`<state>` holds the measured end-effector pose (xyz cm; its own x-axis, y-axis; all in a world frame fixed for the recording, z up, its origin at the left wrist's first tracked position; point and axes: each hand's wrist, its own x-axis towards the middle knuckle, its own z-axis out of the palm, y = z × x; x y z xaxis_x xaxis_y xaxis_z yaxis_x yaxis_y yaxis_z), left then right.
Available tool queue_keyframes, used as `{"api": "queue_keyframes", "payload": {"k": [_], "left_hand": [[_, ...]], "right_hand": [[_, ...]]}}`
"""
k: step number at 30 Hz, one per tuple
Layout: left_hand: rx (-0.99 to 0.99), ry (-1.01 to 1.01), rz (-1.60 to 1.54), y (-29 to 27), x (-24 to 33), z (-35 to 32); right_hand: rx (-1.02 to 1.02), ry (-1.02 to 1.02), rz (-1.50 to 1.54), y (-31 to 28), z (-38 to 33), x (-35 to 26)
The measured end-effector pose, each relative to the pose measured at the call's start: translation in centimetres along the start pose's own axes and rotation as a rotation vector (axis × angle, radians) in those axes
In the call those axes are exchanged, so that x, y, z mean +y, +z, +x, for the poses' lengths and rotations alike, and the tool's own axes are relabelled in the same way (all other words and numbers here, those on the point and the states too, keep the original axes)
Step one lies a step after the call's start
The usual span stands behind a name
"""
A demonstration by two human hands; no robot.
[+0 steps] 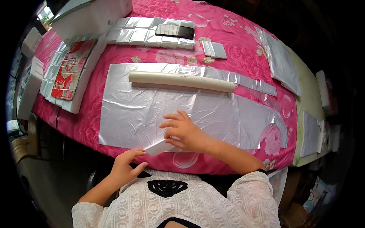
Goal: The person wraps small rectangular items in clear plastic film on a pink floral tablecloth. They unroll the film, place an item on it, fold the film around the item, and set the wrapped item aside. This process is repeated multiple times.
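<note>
Between my hands, at the near edge of the table, a small white folded plastic bag (157, 147) is tilted up. My right hand (186, 132) pinches its right end with the lower fingers, while the upper fingers are spread. At its left end, the fingertips of my left hand (127, 165) touch the corner, with the thumb held apart below. Beyond them lies a flat pile of silvery-white plastic bags (129, 114). Across the far part of the pile rests a long cream-coloured tube (182, 80).
Rows of folded white packets (137, 36) carry a dark phone (174, 31). Another small folded packet (214, 49) lies nearby. At left, a red patterned booklet (72, 70) tops more packets, near a white foam box (93, 19). Flat bag stacks (279, 60) lie at right on the pink flowered tablecloth (243, 34).
</note>
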<state>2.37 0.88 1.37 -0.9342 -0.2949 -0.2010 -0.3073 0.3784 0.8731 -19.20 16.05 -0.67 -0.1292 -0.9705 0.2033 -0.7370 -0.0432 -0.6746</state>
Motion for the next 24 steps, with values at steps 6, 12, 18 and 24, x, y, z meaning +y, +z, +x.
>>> {"api": "queue_keyframes", "payload": {"k": [6, 12, 18, 24], "left_hand": [[-0.042, -0.025, -0.092, 0.3, -0.2, 0.7], [-0.168, -0.054, -0.092, 0.8, 0.9, 1.6], [-0.107, 0.007, -0.02, 0.2, 0.8, 1.6], [-0.115, 0.267, 0.136, 0.5, 1.2, 4.1]], "right_hand": [[0.83, 0.427, 0.216, -10.4, 1.7, 12.6], [1.001, 0.869, -0.129, -17.6, 2.2, 25.0], [0.918, 0.961, -0.755, -15.9, 3.5, 21.7], [0.346, 0.393, -0.205, -11.2, -1.6, 12.0]]}}
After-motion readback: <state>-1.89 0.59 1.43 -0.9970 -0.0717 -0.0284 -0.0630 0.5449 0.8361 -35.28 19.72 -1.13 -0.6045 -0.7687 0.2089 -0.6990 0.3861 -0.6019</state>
